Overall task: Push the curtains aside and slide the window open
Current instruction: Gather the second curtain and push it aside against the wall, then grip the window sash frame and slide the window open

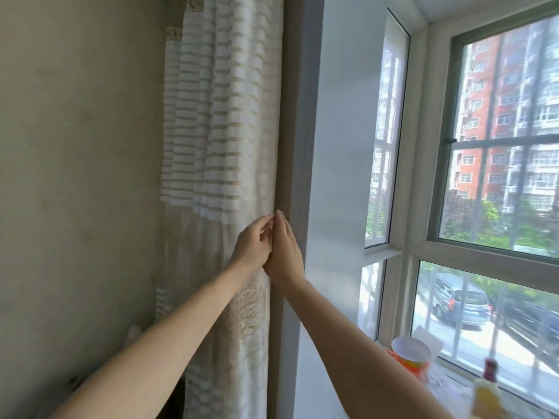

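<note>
A cream curtain (223, 140) with white horizontal stripes hangs bunched at the left, against the wall corner. My left hand (252, 244) pinches its right edge with curled fingers. Beside it, my right hand (284, 252) lies flat with fingers straight along the same edge, touching the left hand. To the right is the white-framed window (423, 176), its glass panes closed, with buildings and parked cars outside.
A grey-white wall column (332, 146) stands between curtain and window. On the sill at lower right sit an orange-and-white cup (411, 355), a bottle with a red cap (487, 394) and a white paper (429, 337).
</note>
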Available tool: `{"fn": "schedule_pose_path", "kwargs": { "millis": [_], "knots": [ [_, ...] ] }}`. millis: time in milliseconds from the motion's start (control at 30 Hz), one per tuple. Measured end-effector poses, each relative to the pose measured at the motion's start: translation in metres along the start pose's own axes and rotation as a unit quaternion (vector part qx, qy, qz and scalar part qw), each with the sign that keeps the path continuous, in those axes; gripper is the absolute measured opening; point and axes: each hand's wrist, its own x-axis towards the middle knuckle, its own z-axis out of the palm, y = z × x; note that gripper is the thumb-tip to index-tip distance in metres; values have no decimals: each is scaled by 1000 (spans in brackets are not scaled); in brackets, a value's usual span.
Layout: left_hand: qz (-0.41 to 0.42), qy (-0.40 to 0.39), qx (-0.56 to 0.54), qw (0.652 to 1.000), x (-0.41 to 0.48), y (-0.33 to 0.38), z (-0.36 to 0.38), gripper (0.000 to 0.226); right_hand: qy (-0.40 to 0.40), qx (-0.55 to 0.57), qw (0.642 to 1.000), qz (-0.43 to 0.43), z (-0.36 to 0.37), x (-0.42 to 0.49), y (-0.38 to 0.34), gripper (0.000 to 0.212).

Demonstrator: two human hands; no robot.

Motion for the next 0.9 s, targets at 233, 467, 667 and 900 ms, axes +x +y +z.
{"fn": "schedule_pose_path", "kwargs": {
  "millis": [233,467,667,900],
  "knots": [
    [5,-50,-166,985,-22,70,83,34,78,-67,994,47,-100,-36,31,72],
    [-7,-111,-281,953,-66,154,164,35,148,-135,974,102,-217,-85,67,57],
    [67,-127,-217,966,-109,221,208,37,193,-168,959,125,-308,-122,89,53],
    [76,-143,-233,959,-141,287,250,37,192,-211,951,122,-388,-167,102,52]
  ]
}}
